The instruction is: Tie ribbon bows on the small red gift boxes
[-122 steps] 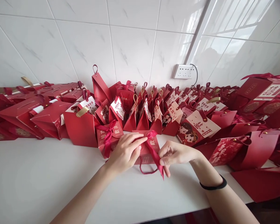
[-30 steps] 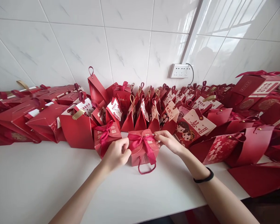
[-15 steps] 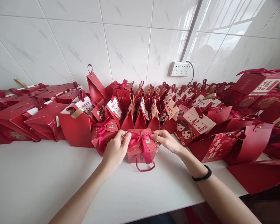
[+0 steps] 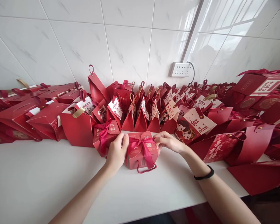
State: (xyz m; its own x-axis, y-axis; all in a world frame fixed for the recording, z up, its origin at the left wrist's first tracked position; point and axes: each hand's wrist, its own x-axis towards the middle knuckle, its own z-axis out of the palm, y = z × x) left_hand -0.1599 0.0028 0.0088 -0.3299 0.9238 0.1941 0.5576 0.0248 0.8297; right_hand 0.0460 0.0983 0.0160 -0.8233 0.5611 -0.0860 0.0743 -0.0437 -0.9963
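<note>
Change: a ribbon bow (image 4: 142, 143) is now seen tied on top of the small red box (image 4: 133, 159), where a loose ribbon tail was being pulled by the right hand (image 4: 168, 141) four seconds earlier; in the last half second the box has barely been shifted
Meaning: the knot is judged finished, with only the loops being evened
Wrist: a black band (image 4: 204, 175) is worn on the right forearm
Table: a white table (image 4: 37, 177) is seen beneath both arms
Cord handle: a red cord handle (image 4: 146, 168) is draped down the box front onto the table
Left hand: the left hand (image 4: 116, 151) is curled, thumb and forefinger pinched at the bow's left loop
Right hand: fingertips are closed on the bow's right loop
Box position: it is stood upright on the table between the two hands, just before the bag row
Neighbour: a second bowed box (image 4: 102, 137) is set just left, close behind the left hand
Bags: red gift bags (image 4: 140, 116) are crowded along the wall, well apart from the table edge
Wall: a white socket (image 4: 179, 69) is mounted on the tiled wall (image 4: 84, 40)
</note>
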